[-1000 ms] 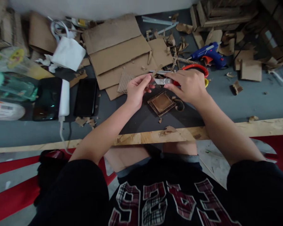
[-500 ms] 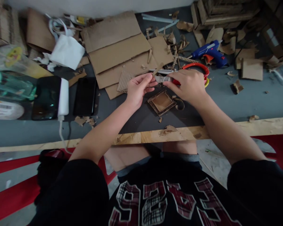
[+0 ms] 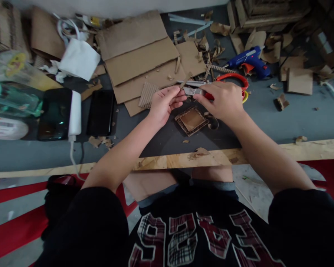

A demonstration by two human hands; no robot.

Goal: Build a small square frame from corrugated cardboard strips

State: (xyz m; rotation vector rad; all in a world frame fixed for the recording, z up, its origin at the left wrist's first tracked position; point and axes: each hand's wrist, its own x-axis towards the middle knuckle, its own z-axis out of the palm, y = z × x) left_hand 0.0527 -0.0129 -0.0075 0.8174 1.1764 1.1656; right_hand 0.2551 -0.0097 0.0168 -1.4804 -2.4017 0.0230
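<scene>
My left hand (image 3: 167,103) pinches a thin cardboard strip (image 3: 186,79) between thumb and fingers. Closed around a utility knife (image 3: 189,91) is my right hand (image 3: 224,100), the metal blade pointing left to the strip by my left fingertips. Most of the knife's handle is hidden by that hand. Red-handled scissors (image 3: 235,76) lie behind the right hand, partly covered by it. Below both hands, a small square cardboard piece with a raised corrugated rim (image 3: 191,121) rests on the grey tabletop.
Flat cardboard sheets (image 3: 144,61) lie behind the left hand. A blue glue gun (image 3: 252,61) and loose scraps are at the back right. A black phone (image 3: 100,113), a white power strip (image 3: 75,115) and bottles (image 3: 13,102) stand left. The wooden table edge (image 3: 180,161) runs in front.
Both hands keep nearly the same place and grip. The view has shifted slightly, and a small scrap below the square cardboard piece lies differently.
</scene>
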